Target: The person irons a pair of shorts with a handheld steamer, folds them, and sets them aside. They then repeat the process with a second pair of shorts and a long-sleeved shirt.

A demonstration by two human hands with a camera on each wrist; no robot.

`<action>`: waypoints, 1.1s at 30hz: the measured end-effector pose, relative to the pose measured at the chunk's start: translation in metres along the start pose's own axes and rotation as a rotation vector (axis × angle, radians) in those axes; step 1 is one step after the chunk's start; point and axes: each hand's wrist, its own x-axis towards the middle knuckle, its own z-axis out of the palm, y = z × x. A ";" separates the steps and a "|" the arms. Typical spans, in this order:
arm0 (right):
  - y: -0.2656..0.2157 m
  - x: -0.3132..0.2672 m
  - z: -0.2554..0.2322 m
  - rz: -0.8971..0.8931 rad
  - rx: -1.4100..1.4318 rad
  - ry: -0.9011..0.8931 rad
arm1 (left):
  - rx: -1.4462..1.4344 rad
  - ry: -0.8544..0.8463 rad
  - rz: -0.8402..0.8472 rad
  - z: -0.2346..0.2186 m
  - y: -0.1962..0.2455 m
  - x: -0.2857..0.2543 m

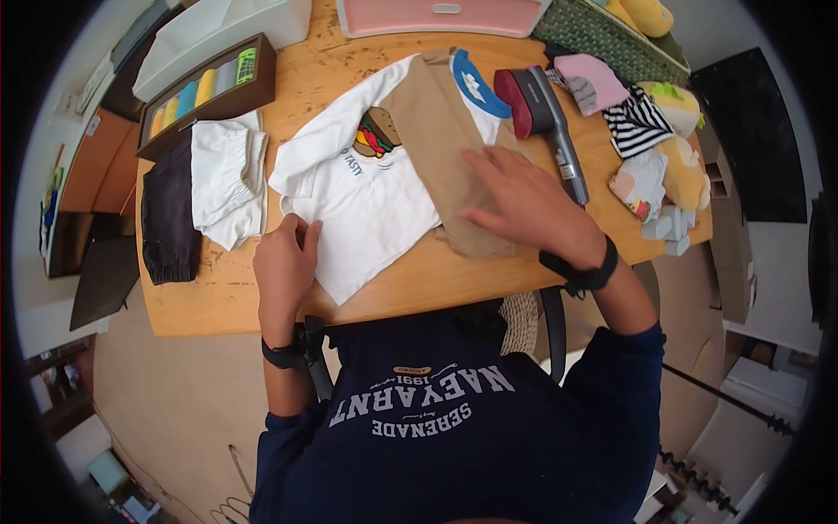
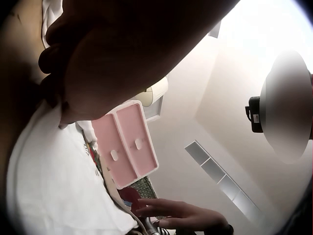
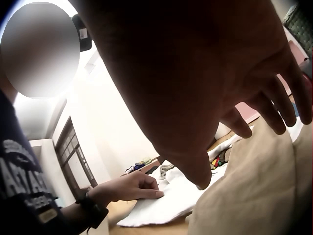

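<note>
A white long-sleeved shirt [image 1: 349, 210] with a burger print lies spread on the table. Tan cloth [image 1: 432, 131] covers its right part, and a blue patch with a white figure shows at the top right. My left hand [image 1: 286, 262] pinches the shirt's lower left edge between thumb and curled fingers; the left wrist view shows the white fabric [image 2: 58, 166] at those fingertips. Over the tan cloth my right hand [image 1: 532, 196] is spread, fingers straight, fingertips right at the fabric. Beside it lies a handheld garment steamer [image 1: 543, 118] with a dark red head.
Folded dark trousers [image 1: 170, 214] and white shorts [image 1: 229, 175] lie left, below a brown box [image 1: 262, 74] of rolled cloths. A pink drawer unit [image 1: 436, 17] and green woven basket [image 1: 602, 44] stand behind. Small clothes, including a striped piece [image 1: 637, 122], are heaped right.
</note>
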 end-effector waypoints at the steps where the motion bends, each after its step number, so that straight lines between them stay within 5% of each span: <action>1: 0.006 0.011 0.008 -0.008 -0.025 0.033 | -0.004 0.007 0.036 0.001 0.000 -0.001; 3: 0.011 0.038 0.011 -0.017 -0.050 0.071 | -0.006 0.017 0.075 0.003 0.001 -0.005; 5: 0.011 0.067 0.004 0.147 0.042 -0.275 | 0.148 0.062 0.128 0.006 0.007 -0.013; 6: 0.011 0.076 0.006 0.142 0.040 -0.269 | 0.150 0.070 0.127 0.007 0.011 -0.019; 9: 0.016 0.098 0.023 0.110 -0.147 -0.220 | 0.162 -0.108 0.206 0.010 0.023 -0.048; 12: 0.028 0.128 0.032 0.006 -0.095 -0.187 | 0.003 -0.397 0.536 0.017 0.037 -0.073; 16: 0.039 0.154 0.022 -0.232 0.132 -0.168 | -0.215 -0.693 0.710 -0.006 0.062 -0.059; 19: 0.034 0.145 0.008 -0.193 0.339 -0.170 | -0.216 -0.096 0.358 -0.033 0.067 -0.030; 21: 0.042 0.122 0.006 -0.273 0.076 0.019 | -0.026 0.124 0.206 -0.042 0.060 -0.014; 26: 0.037 0.038 0.004 -0.112 -0.174 0.090 | 0.293 0.056 0.269 0.000 0.028 -0.015; 33: 0.038 -0.005 0.024 0.181 -0.106 0.097 | -0.119 0.082 0.102 -0.007 0.009 -0.017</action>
